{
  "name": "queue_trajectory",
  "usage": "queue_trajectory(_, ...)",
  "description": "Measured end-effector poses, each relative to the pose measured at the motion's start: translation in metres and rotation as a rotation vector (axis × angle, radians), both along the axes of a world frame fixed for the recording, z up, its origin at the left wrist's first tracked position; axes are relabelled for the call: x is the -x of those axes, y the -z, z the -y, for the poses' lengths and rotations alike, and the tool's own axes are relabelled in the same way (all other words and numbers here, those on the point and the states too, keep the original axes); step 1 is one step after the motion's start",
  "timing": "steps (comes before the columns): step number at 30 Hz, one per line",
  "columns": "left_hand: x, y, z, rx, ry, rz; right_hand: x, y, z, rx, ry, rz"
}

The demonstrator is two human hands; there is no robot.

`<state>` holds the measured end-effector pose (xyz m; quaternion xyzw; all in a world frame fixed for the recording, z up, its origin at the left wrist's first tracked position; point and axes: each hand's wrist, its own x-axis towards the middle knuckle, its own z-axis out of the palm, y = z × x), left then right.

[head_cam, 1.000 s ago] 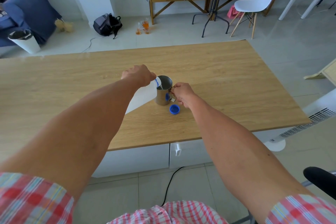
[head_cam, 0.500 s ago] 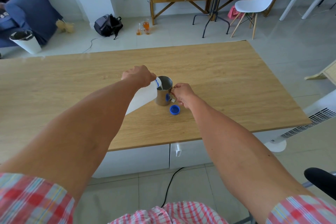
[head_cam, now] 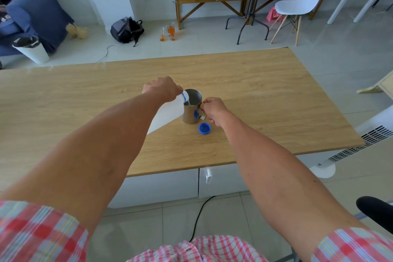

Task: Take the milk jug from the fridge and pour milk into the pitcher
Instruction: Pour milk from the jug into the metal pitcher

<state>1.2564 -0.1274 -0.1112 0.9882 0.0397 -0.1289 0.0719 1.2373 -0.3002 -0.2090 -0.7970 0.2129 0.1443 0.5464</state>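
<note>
From the head camera, your left hand (head_cam: 162, 89) is wrapped around the upper end of the white milk jug (head_cam: 168, 114), which you hold steeply tilted so that its blue-ringed neck reaches over the rim of the steel pitcher (head_cam: 192, 107). White milk shows inside the pitcher at the jug's mouth. The jug's body slants down and back toward you, partly hidden behind your left forearm, so you cannot see whether its base touches the table (head_cam: 265, 95).

Your right hand (head_cam: 211, 110) is clenched around the pitcher's handle on the pitcher's right side. The pitcher stands upright on the table, near the middle of the wooden top. It carries a blue mark on the side facing you, possibly a reflection of the cap.

The blue cap (head_cam: 204, 128) lies open side up on the table, just beside the pitcher's base and below your right hand, apart from both.

Your checked sleeves (head_cam: 38, 232) fill the bottom corners of the view.
</note>
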Motion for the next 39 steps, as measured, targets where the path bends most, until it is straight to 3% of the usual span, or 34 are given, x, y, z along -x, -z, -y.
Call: queue_trajectory(39,-0.0026,-0.0008,0.0001,-0.01,0.011,-0.003,-0.0038,0.0021,0.0013,0.005,-0.015,-0.019)
